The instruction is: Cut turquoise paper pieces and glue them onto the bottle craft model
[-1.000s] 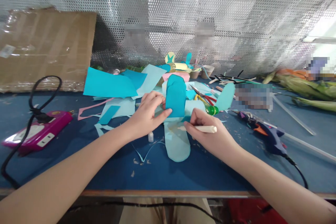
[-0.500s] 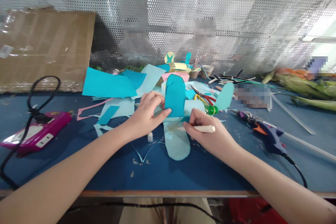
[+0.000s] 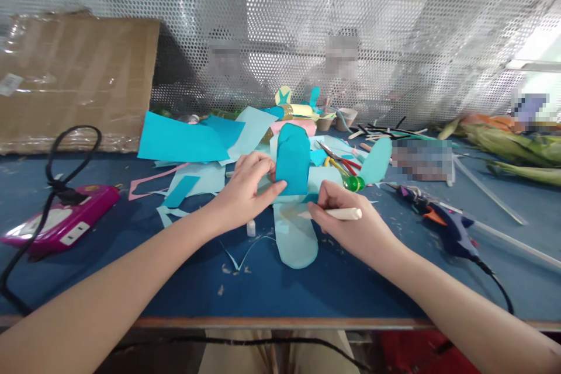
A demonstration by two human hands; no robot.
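Note:
My left hand pinches the lower left edge of a bright blue paper flap with rounded top, holding it raised. Below the flap, a pale blue rounded paper strip lies on the table, with a damp-looking patch near its upper end. My right hand is closed around a white-handled brush, its pale tip over that patch. Both paper pieces meet at a pale blue paper-covered body, which ends at the right in a green bottle neck beside a mint paper blade.
A small clear bottle stands near my left wrist. Scissors and paper scraps lie behind. A glue gun with its cord is at right, a magenta power strip at left. Cardboard leans against the perforated metal wall.
My right hand and the brush have shifted very slightly to the right. The left hand keeps its hold on the blue flap.

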